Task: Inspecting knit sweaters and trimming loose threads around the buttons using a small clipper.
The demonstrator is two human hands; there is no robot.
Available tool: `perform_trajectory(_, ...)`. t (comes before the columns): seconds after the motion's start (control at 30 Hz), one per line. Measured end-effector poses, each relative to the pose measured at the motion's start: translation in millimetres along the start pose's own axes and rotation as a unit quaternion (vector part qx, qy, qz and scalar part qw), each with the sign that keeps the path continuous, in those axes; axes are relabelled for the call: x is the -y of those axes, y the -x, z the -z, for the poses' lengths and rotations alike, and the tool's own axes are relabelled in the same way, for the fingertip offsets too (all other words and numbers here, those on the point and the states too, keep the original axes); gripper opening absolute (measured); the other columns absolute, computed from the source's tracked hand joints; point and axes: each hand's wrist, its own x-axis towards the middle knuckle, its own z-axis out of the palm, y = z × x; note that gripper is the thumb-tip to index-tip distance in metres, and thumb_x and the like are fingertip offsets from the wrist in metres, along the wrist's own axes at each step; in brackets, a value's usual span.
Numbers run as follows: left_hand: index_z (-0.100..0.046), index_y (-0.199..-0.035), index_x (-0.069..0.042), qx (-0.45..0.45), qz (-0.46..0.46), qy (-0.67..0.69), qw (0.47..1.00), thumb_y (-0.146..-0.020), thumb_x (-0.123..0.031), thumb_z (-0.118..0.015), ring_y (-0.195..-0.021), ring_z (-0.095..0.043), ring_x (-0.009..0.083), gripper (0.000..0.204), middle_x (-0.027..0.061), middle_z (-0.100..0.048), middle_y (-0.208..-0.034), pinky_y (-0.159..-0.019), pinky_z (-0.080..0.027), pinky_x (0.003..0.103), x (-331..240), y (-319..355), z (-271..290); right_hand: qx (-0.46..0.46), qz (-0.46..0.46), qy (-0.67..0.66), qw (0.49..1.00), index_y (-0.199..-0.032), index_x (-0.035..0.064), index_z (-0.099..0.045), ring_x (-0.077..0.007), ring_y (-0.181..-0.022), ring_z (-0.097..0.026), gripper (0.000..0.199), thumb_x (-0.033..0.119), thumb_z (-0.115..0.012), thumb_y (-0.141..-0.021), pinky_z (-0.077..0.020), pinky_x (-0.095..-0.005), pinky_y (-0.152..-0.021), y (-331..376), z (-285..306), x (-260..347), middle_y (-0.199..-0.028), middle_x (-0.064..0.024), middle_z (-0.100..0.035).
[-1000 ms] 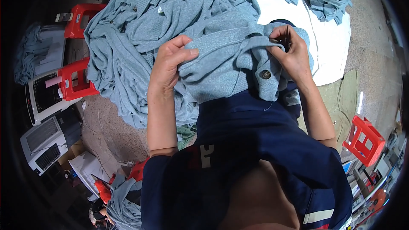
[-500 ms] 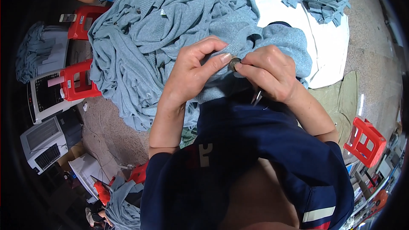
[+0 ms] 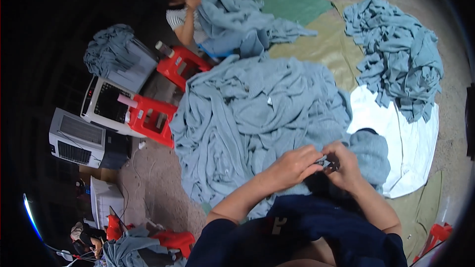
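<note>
My left hand is closed, pinching the edge of a blue-grey knit cardigan in front of my chest. My right hand meets it there, fingers curled around thread snips, whose dark metal shows only in part between the fingers. A small grey bit of the garment lies between both hands' fingertips; blur hides the detail. Just beyond my hands spreads a big heap of the same blue-grey knitwear.
Red stools line the heap's left side, beside white box-shaped appliances. A person sits at the far side handling knitwear. Another garment pile lies at right by a white sheet. A second person is at lower left.
The view has tilted up and shifted left, so my hands appear lower and further right. My hands are still together at the garment; the snips' blades no longer show clearly.
</note>
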Motion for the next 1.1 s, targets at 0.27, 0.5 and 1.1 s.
perform_trajectory(0.27,-0.061,-0.102,-0.001,-0.050,-0.010,-0.001,0.999,-0.083,-0.019,-0.072,-0.069,-0.058,0.0281,0.029,0.0112,-0.056,-0.083,-0.059,-0.046,0.035,18.6,-10.8,-3.6,-0.087,0.016,-0.038,0.995,-0.081,0.0040,-0.052,-0.0195,-0.060,-0.053,0.028,-0.011,-0.065,-0.061,-0.0406,-0.0299,-0.053,-9.4,-5.7,-17.1,-0.075,-0.0075,-0.055)
perform_trajectory(0.5,-0.060,-0.088,-0.002,-0.071,-0.071,-0.067,0.993,-0.081,-0.021,-0.073,-0.063,-0.056,0.0291,0.025,0.0101,-0.055,-0.076,-0.052,-0.044,0.038,24.7,-19.8,-18.4,-0.101,-0.076,-0.147,0.981,-0.075,0.0029,-0.049,-0.0136,-0.062,-0.049,0.020,-0.002,-0.066,-0.067,-0.0374,-0.0268,-0.054,2.2,-6.3,-32.7,-0.071,-0.0043,-0.052)
perform_trajectory(1.1,-0.064,-0.084,-0.004,0.014,0.147,-0.092,0.985,-0.079,-0.024,-0.072,-0.080,-0.055,0.0245,0.022,0.0068,-0.059,-0.078,-0.079,-0.037,0.033,86.9,18.4,3.7,0.035,-0.225,0.242,0.943,-0.090,-0.0017,-0.057,-0.0237,-0.076,-0.059,0.020,0.000,-0.061,-0.071,-0.0464,-0.0323,-0.070,8.4,55.3,-64.0,-0.080,-0.0087,-0.060)
